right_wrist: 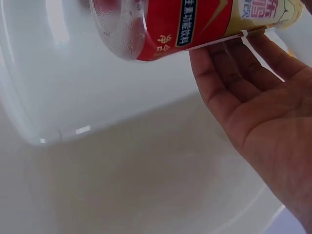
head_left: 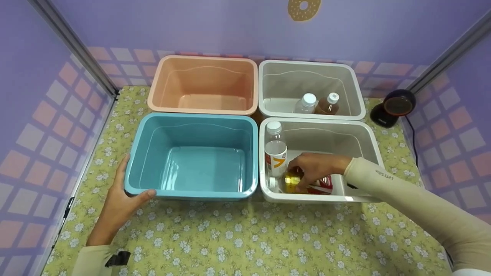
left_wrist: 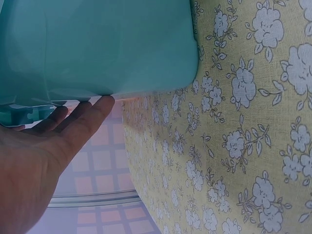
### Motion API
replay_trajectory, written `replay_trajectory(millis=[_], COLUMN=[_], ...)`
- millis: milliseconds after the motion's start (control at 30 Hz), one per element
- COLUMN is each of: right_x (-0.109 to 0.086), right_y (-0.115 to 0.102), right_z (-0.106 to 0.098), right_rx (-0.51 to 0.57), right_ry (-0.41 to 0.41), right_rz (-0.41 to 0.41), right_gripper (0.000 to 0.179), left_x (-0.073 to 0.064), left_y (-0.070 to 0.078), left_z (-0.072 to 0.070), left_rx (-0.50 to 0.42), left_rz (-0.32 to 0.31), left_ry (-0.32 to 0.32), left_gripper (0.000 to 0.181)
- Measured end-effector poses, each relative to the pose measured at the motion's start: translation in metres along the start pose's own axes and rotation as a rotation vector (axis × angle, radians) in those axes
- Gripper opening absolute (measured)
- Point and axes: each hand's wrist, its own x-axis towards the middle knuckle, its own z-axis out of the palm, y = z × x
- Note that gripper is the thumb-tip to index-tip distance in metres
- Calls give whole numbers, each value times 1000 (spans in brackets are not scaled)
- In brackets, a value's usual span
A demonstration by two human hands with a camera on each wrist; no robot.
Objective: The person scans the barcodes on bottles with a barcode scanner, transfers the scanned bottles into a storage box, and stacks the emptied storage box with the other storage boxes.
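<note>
My left hand (head_left: 121, 199) is at the front left corner of a blue plastic bin (head_left: 191, 193). Its thumb lies along the front rim. In the left wrist view, nearly straight fingers (left_wrist: 80, 119) touch the bin's outer wall below the rim. Reaching into the light grey front bin (head_left: 322, 197), my right hand (head_left: 316, 166) grips a drink bottle (right_wrist: 187, 24) with a red and gold label. The bottle lies on its side, its white cap (head_left: 272, 183) toward the left. An upright clear bottle (head_left: 275, 153) with a white cap stands just left of the hand.
An orange bin (head_left: 203, 58) stands behind the blue one. The light grey back bin (head_left: 310, 63) holds a white-capped clear bottle (head_left: 305, 103) and a brown bottle (head_left: 328, 106). At the right stands a black device (head_left: 385, 115) with a cable. Purple walls surround the floral tablecloth (head_left: 215, 237).
</note>
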Motion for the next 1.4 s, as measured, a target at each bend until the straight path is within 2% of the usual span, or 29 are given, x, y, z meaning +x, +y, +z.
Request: replay_trajectory(millis=[467,600,767,1067,1400], right_x=[-22,-29,-35,-43,-48], right_y=[5,7,7,9,10], right_z=[-20,-25,-32,-37,-39], right_rx=[-9,8,40,77,104], right_ry=[84,108,150,216,270], right_rz=[-15,-7,-24,-4,2], right_gripper=[44,47,51,61,59], left_x=[0,0,0,1,0], left_y=[1,2,1,0,1], left_z=[-1,0,0,0,0], left_rx=[-6,3,-28,0,25], left_rz=[-4,-4,5,-4,-6], left_ry=[-8,-1,-1,-2,0], left_gripper=[119,119,119,118,119])
